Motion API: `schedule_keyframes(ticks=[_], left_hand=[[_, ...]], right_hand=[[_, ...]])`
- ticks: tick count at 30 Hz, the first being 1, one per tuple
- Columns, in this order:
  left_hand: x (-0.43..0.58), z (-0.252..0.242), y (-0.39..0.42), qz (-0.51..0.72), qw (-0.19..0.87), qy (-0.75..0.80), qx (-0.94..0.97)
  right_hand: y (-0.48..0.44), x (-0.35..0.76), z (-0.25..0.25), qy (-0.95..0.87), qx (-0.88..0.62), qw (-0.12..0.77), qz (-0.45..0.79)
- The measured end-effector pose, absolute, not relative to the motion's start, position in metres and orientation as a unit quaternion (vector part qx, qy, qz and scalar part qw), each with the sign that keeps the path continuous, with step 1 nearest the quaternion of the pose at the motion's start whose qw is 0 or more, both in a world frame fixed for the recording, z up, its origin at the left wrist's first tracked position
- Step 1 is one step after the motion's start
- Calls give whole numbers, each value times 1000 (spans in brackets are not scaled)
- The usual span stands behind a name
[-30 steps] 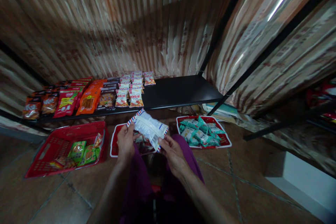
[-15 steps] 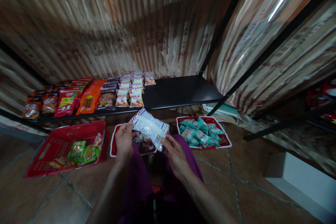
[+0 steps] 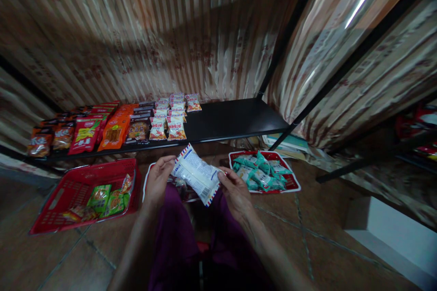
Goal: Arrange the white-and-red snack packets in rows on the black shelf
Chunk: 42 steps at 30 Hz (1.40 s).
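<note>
A white snack packet (image 3: 197,173) with blue and red striped ends is held between my hands, its printed back and barcode facing up. My left hand (image 3: 160,179) pinches its left side, and my right hand (image 3: 235,191) grips its right edge. Behind it on the black shelf (image 3: 235,120) stand rows of similar white striped packets (image 3: 175,126). Left of these are brown packets (image 3: 137,130), orange packets (image 3: 113,132) and red packets (image 3: 85,135). A partly hidden basket (image 3: 146,184) lies beneath my hands.
A red basket (image 3: 61,200) with green packets (image 3: 100,196) is on the tiled floor at the left. Right of my knees sits a basket (image 3: 295,184) of teal packets (image 3: 261,177). Black shelf posts (image 3: 307,111) slant at the right, near a white box (image 3: 396,232).
The white packet has tilted further, its right end now lower. My right hand has shifted slightly right and up along its edge, and my left hand has moved a little up.
</note>
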<state>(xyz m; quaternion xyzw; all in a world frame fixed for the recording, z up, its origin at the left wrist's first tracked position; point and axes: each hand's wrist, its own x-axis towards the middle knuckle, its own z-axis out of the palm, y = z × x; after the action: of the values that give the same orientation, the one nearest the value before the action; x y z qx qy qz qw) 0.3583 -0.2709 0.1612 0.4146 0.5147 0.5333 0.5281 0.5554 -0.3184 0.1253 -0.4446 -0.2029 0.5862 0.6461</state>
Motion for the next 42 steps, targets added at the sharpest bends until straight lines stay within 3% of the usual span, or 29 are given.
schedule_keyframes(ticks=[7,29,34,40,42], left_hand=[[355,177,-266,453,524,545,472],[369,168,-270,494,496,577,421],[367,164,-270,484,504,577,423],[363,170,-271,454,527,576,430],[363,170,-271,449,532,576,429]], right_hand=[[-322,555,127,-266,-479,608,575],[-324,553,128,-264,-480,634,546],[-323,556,132,-342,-538,632,441],[-324,565,128,-598,-580,528,160],[-326,564,131,-644,-553,516,118]])
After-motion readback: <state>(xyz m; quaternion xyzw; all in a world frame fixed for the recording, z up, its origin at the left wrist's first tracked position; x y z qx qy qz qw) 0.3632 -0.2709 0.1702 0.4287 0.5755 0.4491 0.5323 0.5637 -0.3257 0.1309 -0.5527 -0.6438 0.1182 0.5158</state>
